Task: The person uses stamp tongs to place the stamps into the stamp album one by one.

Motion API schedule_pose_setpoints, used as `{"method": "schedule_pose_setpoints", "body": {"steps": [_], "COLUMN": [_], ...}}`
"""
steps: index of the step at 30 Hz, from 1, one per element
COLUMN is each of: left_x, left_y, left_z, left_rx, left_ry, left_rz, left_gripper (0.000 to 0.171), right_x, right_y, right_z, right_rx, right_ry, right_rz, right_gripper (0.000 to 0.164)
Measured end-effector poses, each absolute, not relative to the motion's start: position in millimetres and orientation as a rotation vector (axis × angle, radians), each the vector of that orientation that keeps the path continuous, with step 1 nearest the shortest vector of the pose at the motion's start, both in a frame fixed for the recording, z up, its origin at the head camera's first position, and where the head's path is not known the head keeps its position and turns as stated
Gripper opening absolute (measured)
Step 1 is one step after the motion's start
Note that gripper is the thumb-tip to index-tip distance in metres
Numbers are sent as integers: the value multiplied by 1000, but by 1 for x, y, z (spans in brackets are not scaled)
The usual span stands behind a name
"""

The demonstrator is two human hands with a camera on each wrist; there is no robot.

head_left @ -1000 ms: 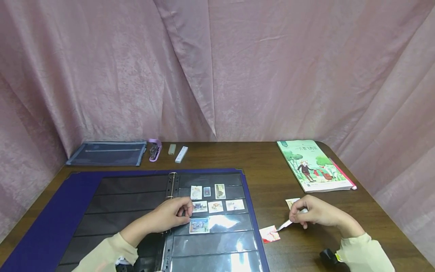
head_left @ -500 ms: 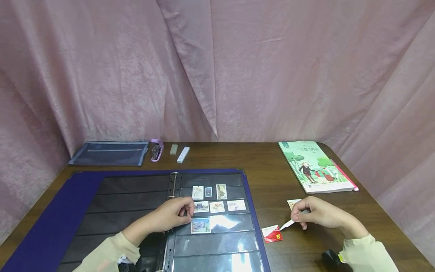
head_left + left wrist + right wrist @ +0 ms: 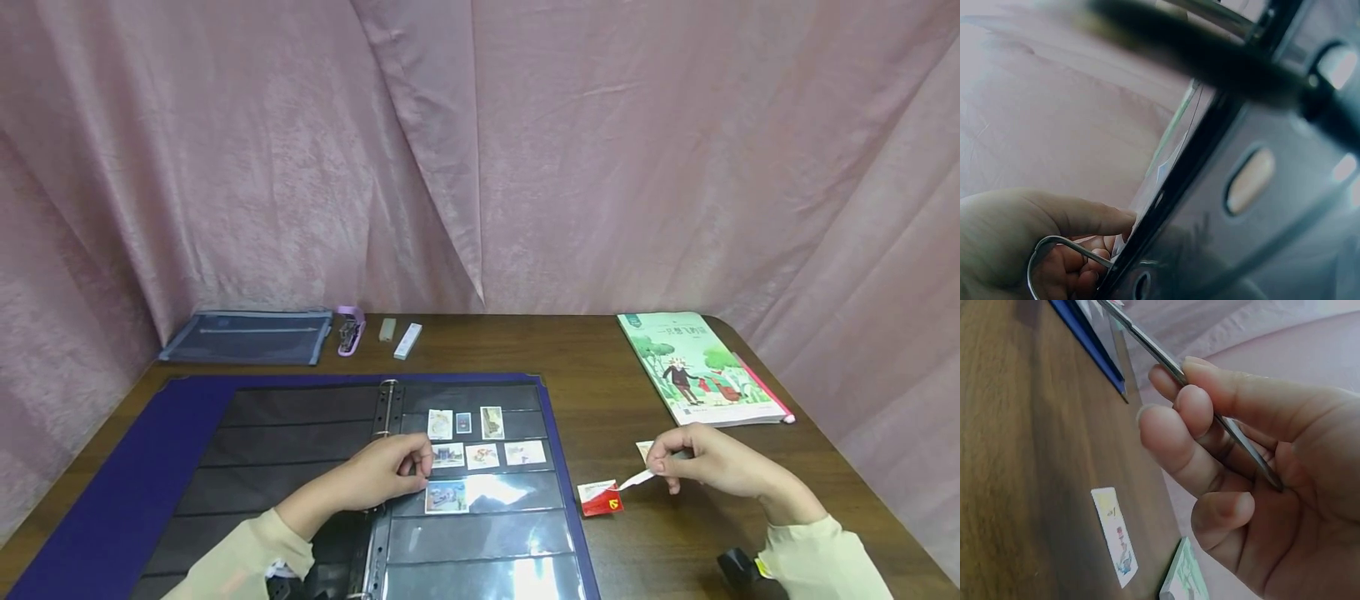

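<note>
My right hand [image 3: 705,467] pinches slim metal tweezers [image 3: 1150,347] between thumb and fingers. At their tip, a red and white stamp [image 3: 602,502] with a yellow emblem is held just right of the album [image 3: 551,450]. My left hand [image 3: 382,475] rests over the album's centre rings, fingers loosely curled beside the stamps. In the left wrist view that hand [image 3: 1054,231] lies behind a metal ring, thumb near the page edge. The black right page has two rows of stamps, with one blue-toned stamp [image 3: 447,497] in the row below.
Another stamp [image 3: 1115,537] lies on the wooden table near my right hand. A green picture book [image 3: 697,367] sits at the back right. Along the back left are a blue mesh pouch [image 3: 247,337], a purple stapler [image 3: 350,331] and two small blocks, one white [image 3: 407,342].
The red stamp has turned its emblem into view and risen slightly on the tweezers, with my right hand moving a little up and right. My left hand stays in place over the album.
</note>
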State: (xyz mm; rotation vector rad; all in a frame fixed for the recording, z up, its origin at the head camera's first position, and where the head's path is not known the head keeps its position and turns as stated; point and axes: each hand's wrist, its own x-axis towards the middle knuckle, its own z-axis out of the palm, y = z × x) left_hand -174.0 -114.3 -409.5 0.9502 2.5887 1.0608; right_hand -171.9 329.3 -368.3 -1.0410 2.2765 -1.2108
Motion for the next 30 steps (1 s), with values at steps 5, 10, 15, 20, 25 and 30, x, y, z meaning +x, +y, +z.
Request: {"method": "schedule_pose_setpoints", "body": {"steps": [5, 10, 15, 20, 25, 30], "left_x": [-174, -175, -174, -174, -173, -173], "left_y": [-114, -113, -113, -114, -115, -114], "left_z": [-410, -409, -409, -410, -410, -409], "left_rx": [960, 947, 937, 924, 922, 912], "left_ry": [2588, 2582, 2584, 2591, 2591, 2596], "left_rz": [1072, 1078, 1072, 1068, 1073, 1072], "left_gripper": [17, 16, 16, 17, 17, 17], "right_x": [-173, -173, -173, -176, -178, -184], "right_y": [324, 318, 315, 310, 300, 286], "right_z": [-361, -357, -354, -349, -347, -349], "right_rx": [-1011, -980, -967, -1036, -1005, -927], "right_ry": [2342, 2376, 2382, 2390, 2445, 2481], "right_rz": [-1181, -1148, -1154, -1175, -1163, -1172], "right_gripper": [10, 12, 12, 10, 9, 10]}}
